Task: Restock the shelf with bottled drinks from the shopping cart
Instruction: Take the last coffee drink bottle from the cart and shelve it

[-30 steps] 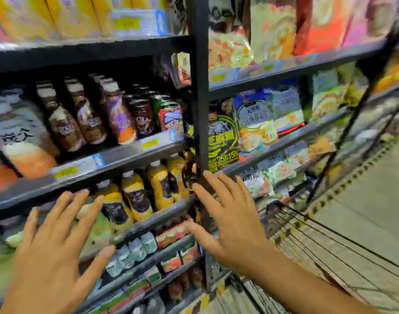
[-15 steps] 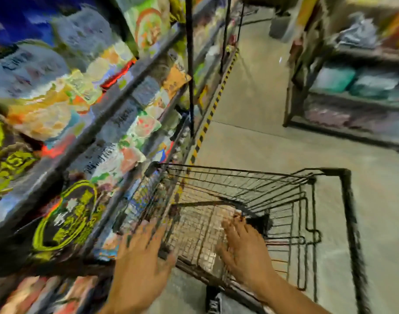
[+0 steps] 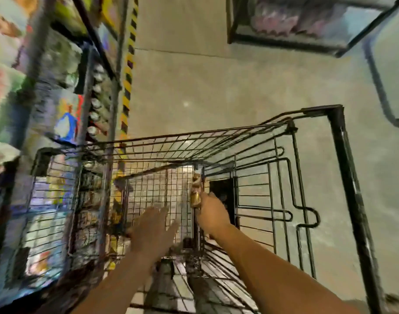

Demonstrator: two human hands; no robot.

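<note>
I am looking down into the wire shopping cart [image 3: 216, 141], both my arms reaching inside it. My right hand [image 3: 211, 214] is gripping a brown-and-yellow bottle [image 3: 195, 191] deep in the basket, against the far wire wall. My left hand [image 3: 152, 230] is hovering beside it with fingers spread, holding nothing. The stocked shelf [image 3: 46, 91] is blurring past on my left, with a yellow-black striped strip [image 3: 127, 71] running along the grey floor [image 3: 216, 82].
</note>
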